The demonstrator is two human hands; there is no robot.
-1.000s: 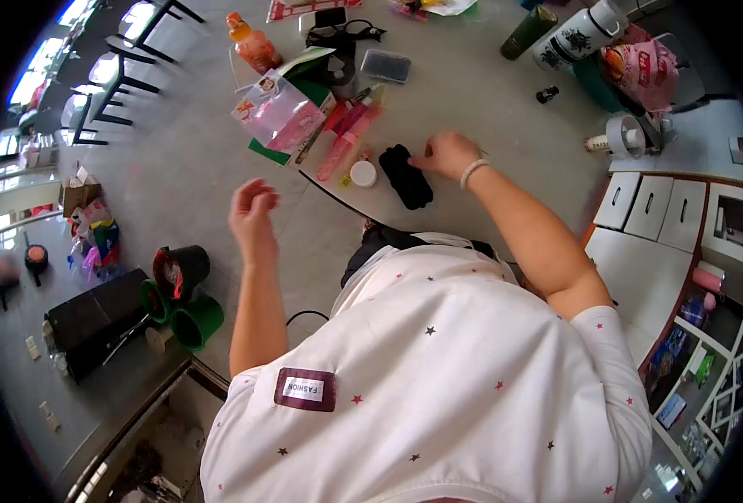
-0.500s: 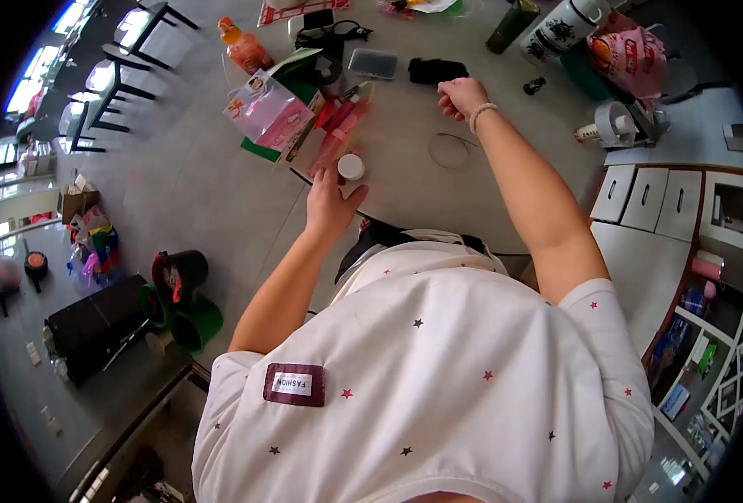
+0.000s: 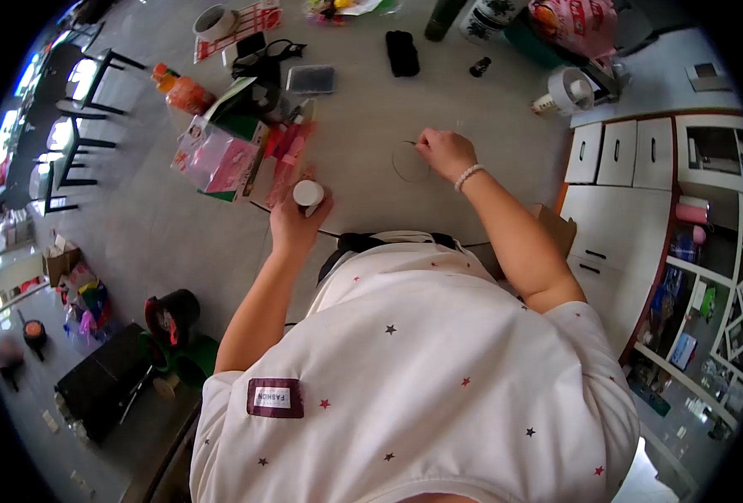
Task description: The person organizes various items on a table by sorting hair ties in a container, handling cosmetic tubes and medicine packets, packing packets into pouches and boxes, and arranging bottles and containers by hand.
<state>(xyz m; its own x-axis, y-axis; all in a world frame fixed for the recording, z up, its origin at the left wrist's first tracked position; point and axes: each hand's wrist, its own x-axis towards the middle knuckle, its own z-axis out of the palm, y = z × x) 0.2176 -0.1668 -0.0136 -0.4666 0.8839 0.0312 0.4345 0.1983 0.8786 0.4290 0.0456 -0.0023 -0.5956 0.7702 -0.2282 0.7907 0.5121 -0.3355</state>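
My left hand point(image 3: 294, 225) is wrapped round a small white-capped container point(image 3: 308, 194) at the table's near edge, thumb on one side and fingers on the other. My right hand point(image 3: 447, 155) is closed in a pinch at the end of a thin wire loop point(image 3: 395, 168), which curves over the grey tabletop point(image 3: 354, 168). Beyond my left fingers are pink and red slim packs point(image 3: 287, 151), next to a pink-and-white package point(image 3: 219, 158). Farther off lie a clear flat case point(image 3: 311, 80) and a black fuzzy item point(image 3: 402, 53).
An orange drink bottle point(image 3: 185, 92) stands at the left side of the table. A small black object point(image 3: 480, 66), a white tape roll point(image 3: 570, 90), a patterned flask point(image 3: 490, 18) and a pink bag point(image 3: 574, 27) are at the right. White drawers point(image 3: 618, 152) flank the table.
My right hand has left the black item, which now lies turned, and has come nearer to the wire loop's end. My left hand has closed round the white-capped container. The view has shifted.
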